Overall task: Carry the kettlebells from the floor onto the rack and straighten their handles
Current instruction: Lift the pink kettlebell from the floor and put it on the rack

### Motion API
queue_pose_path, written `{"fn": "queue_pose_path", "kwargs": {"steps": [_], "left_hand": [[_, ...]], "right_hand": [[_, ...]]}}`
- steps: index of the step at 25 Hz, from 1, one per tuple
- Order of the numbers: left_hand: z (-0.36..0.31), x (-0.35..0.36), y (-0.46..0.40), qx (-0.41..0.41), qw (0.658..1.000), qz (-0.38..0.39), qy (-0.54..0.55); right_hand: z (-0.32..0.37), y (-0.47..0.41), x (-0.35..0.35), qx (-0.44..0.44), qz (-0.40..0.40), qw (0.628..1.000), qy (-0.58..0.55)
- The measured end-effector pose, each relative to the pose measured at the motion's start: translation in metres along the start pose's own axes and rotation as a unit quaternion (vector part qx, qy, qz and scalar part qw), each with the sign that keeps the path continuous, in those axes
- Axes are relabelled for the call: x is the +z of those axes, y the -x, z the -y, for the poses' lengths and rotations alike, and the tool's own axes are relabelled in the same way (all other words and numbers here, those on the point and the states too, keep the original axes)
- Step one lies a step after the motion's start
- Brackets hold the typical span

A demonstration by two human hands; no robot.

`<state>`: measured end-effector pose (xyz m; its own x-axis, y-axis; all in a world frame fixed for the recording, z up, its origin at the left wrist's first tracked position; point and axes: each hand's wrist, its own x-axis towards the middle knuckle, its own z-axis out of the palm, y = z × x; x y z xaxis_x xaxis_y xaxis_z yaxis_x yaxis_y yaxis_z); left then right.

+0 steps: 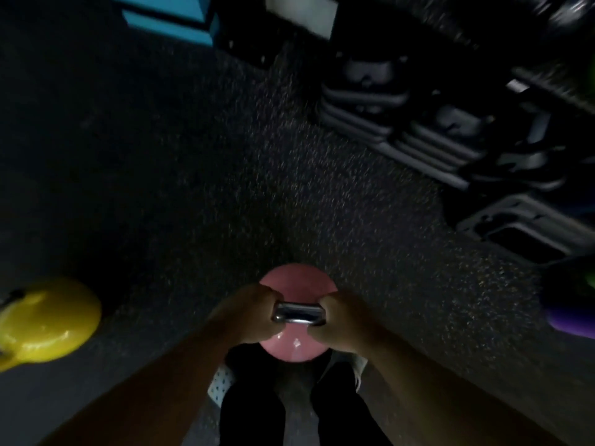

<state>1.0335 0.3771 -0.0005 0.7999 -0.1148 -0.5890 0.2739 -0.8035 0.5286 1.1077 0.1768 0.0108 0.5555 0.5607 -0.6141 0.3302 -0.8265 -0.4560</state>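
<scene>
A pink kettlebell [297,281] with a shiny steel handle hangs low in front of my legs. My left hand [249,313] grips the handle's left side and my right hand [338,317] grips its right side, both closed tight. A yellow kettlebell [48,320] lies tipped on the dark floor at the far left. At the right edge a purple kettlebell [570,317] shows partly, cut off by the frame. The dark rack [547,91] stands at the upper right, blurred.
Stacks of black plates or steps [402,123] lie along the right side by the rack. A blue box [167,17] stands at the top left. The speckled rubber floor [225,156] stretches ahead between them. My shoes and dark trousers are below the pink kettlebell.
</scene>
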Motion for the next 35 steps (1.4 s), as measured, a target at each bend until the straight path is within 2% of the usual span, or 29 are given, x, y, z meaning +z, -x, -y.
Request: {"fn": "queue_pose_path", "kwargs": {"steps": [3,6,9,14,16,19,22,25,28,35], "left_hand": [[-0.038,-0.083,-0.023,0.053,0.993,-0.081,-0.066],[-0.070,-0.175,-0.066,0.097,0.980,-0.127,-0.120],[-0.100,-0.264,-0.107,0.128,0.966,-0.161,-0.158],[-0.136,-0.394,-0.169,0.175,0.935,-0.241,-0.192],[-0.140,-0.442,-0.198,0.185,0.924,-0.267,-0.201],[-0.142,-0.501,-0.238,0.201,0.914,-0.289,-0.203],[-0.140,-0.555,-0.277,0.223,0.900,-0.307,-0.214],[-0.135,-0.592,-0.308,0.233,0.897,-0.306,-0.217],[-0.121,-0.604,-0.331,0.235,0.899,-0.295,-0.225],[-0.116,-0.622,-0.372,0.248,0.897,-0.309,-0.197]], "right_hand": [[0.014,-0.010,-0.070,0.012,-0.107,0.994,-0.008],[0.029,-0.041,-0.154,0.015,-0.217,0.975,0.053],[0.044,-0.072,-0.242,-0.005,-0.300,0.953,0.046],[0.060,-0.133,-0.377,-0.058,-0.385,0.918,0.077],[0.068,-0.163,-0.423,-0.074,-0.398,0.910,0.088],[0.079,-0.204,-0.478,-0.096,-0.457,0.881,0.077],[0.089,-0.248,-0.520,-0.033,-0.472,0.877,0.081],[0.094,-0.283,-0.548,-0.011,-0.460,0.886,0.060],[0.098,-0.308,-0.555,-0.005,-0.439,0.897,0.056],[0.091,-0.341,-0.575,0.018,-0.461,0.886,0.054]]}}
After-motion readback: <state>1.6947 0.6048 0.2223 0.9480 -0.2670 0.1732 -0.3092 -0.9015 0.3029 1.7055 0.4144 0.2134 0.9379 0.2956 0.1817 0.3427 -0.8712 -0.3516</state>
